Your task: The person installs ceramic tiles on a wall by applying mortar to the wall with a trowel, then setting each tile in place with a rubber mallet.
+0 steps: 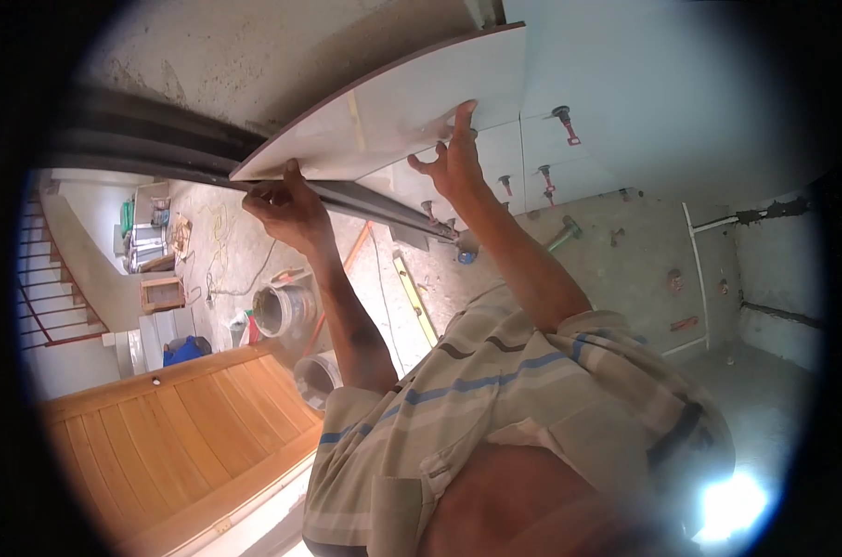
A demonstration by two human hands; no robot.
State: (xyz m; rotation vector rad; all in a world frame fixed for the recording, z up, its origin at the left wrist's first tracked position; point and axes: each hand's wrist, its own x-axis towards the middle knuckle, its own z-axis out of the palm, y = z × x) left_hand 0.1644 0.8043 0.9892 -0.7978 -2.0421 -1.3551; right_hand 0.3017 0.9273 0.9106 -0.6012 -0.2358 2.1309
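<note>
A large pale tile (pixel 402 97) stands tilted away from the wall in front of me, its dark edge along the top. My left hand (pixel 289 212) is at the tile's lower left corner, fingers curled and the thumb side against its edge. My right hand (pixel 452 165) presses the tile's face near its lower edge, fingers spread and stretched out. Tiles on the wall (pixel 616 74) adjoin it at the right. Red-and-black tile levelling clips (pixel 565 125) stick out from the joints there. A dark metal frame (pixel 152 139) runs behind my left hand.
On the floor lie a yellow spirit level (pixel 414 302) and a green-handled hammer (pixel 565 232). Two buckets, one grey-white (pixel 284 309) and another (pixel 317 379), stand near my left arm. A wooden door (pixel 189 436) is lower left, stairs with a railing (pixel 54 278) beyond. A bright light (pixel 732 506) glares lower right.
</note>
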